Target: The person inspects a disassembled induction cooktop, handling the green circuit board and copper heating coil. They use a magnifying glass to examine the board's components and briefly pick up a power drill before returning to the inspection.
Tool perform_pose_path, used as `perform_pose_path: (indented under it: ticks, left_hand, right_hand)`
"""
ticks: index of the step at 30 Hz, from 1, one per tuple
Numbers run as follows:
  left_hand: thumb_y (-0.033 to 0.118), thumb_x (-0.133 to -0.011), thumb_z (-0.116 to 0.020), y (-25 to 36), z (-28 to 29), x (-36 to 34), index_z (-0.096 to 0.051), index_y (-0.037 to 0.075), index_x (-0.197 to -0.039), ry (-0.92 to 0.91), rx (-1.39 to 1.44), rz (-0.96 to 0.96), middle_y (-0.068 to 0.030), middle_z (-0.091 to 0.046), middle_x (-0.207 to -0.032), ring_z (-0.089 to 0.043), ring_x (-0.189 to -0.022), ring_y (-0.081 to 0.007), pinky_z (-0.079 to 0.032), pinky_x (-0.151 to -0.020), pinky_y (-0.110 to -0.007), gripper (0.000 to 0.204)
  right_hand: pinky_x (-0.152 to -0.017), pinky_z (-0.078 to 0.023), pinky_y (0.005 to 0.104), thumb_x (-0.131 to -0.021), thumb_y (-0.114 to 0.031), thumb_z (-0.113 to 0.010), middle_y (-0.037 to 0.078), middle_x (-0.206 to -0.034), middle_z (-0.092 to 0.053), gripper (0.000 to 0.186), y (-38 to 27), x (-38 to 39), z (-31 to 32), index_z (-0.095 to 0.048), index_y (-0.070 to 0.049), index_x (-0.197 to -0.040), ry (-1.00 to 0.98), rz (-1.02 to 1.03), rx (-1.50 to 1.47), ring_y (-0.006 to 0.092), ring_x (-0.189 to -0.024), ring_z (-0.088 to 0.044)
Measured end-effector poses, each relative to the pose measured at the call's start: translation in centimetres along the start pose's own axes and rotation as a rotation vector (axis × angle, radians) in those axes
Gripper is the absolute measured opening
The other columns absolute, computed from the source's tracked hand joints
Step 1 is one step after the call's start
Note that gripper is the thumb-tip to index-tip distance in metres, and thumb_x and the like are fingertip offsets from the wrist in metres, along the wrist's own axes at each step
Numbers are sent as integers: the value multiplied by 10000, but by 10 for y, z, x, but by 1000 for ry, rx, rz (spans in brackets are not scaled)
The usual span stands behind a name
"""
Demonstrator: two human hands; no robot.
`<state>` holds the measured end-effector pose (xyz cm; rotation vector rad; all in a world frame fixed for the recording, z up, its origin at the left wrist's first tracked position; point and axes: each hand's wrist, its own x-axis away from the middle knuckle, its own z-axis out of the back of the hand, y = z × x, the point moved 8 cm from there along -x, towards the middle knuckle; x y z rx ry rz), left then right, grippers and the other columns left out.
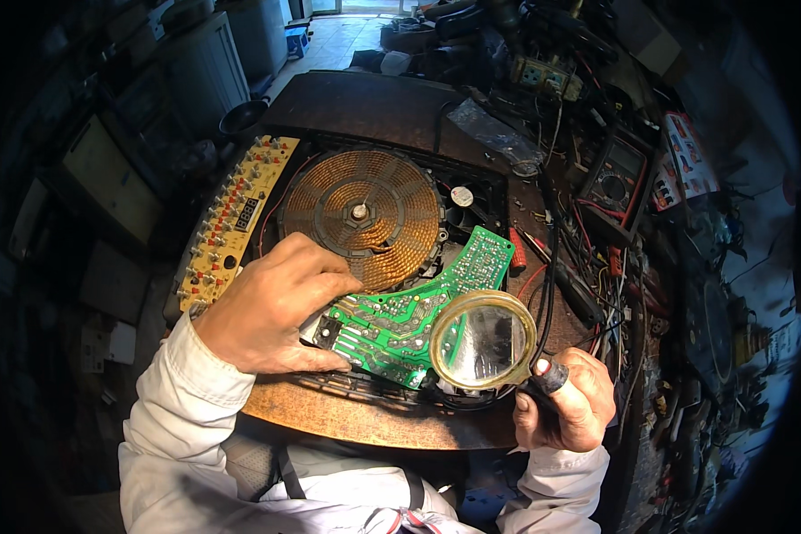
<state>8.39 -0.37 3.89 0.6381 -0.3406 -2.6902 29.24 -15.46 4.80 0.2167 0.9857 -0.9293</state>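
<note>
My left hand (pixel 285 307) is closed on the left end of a green circuit board (pixel 392 325), thumb at its near edge and fingers at the far side. The board lies solder side up over the near part of an opened induction cooker. My right hand (pixel 568 400) grips the dark handle of a round magnifying glass (pixel 482 340), its yellowish rim overlapping the board's right part. Behind the board sits a flat copper coil (pixel 361 218). A tan control board (pixel 236 222) with buttons and a small display stands along the cooker's left side.
A fan (pixel 461 198) sits right of the coil. Black cables, a red-handled tool (pixel 516 252) and a clear plastic bag (pixel 497 133) lie on the wooden table (pixel 374 420). Farther right, a multimeter (pixel 616 173) rests among tangled wires and tools.
</note>
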Motion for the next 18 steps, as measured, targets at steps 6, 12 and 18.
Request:
perform_pose_path:
  ticks: [6,12,18]
  left_hand:
    - [334,-548,-940,-2,-2,2,-665,-4,-1108,20,-6,-25,-141,-645,-1058,-593,-940,-314,-508,-808,-411,710]
    - [279,-533,-951,-1,-1,1,-659,0,-1120,8,1,-7,-140,-646,-1076,-602,-977,-323,-527,-828,-408,712]
    - [247,-532,-955,-1,0,0,-657,5,-1127,1,6,2,-142,-645,-1088,-607,-1000,-332,-538,-840,-410,708]
  right_hand:
    - [-454,-402,321,-742,-10,-799,82,-739,-589,416,2,3,0,-643,32,-1125,13,-15,-9,196,-509,-524]
    - [-453,-406,321,-745,-10,-796,87,-740,-598,408,2,3,0,-644,35,-1121,29,-5,-13,197,-505,-527]
    - [-456,-418,324,-748,-22,-804,86,-746,-606,424,1,5,0,-642,28,-1137,11,5,-4,200,-510,-537]
